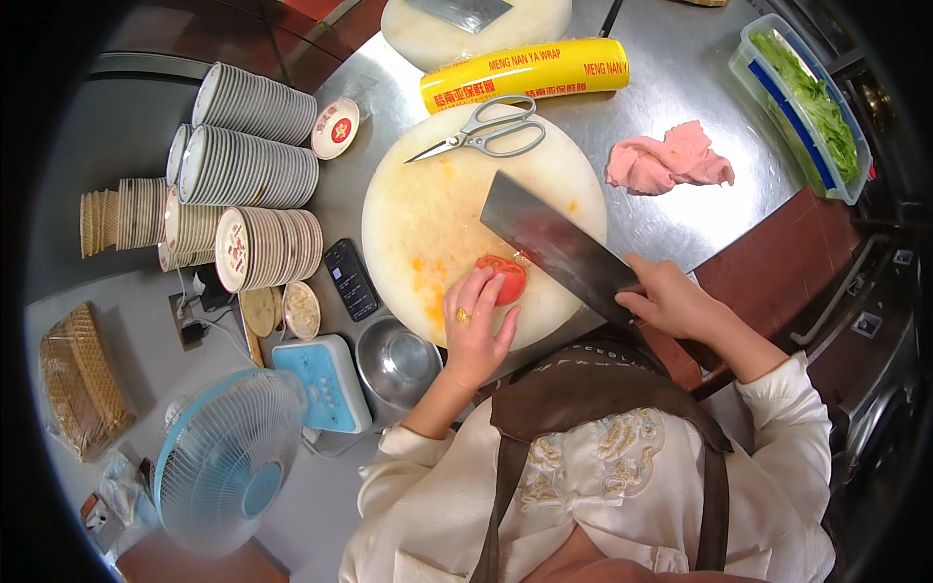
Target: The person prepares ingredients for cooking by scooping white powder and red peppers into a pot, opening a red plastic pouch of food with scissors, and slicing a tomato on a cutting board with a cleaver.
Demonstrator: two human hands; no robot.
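Note:
My left hand presses a cut tomato against a round white cutting board, its fingertips on top of the red flesh. A ring sits on one finger. In my right hand is the handle of a Chinese cleaver, its broad blade slanting over the board just right of the tomato. A small red bit shows by the blade's edge near the tomato. Orange stains and scraps mark the board's surface. Kitchen scissors lie partly spread at the board's far side.
Behind the board lie a yellow cling-film roll and a second board bearing another blade. To the right are a pink cloth and a tub of lettuce. Stacked bowls, a phone, a steel bowl and a fan stand left.

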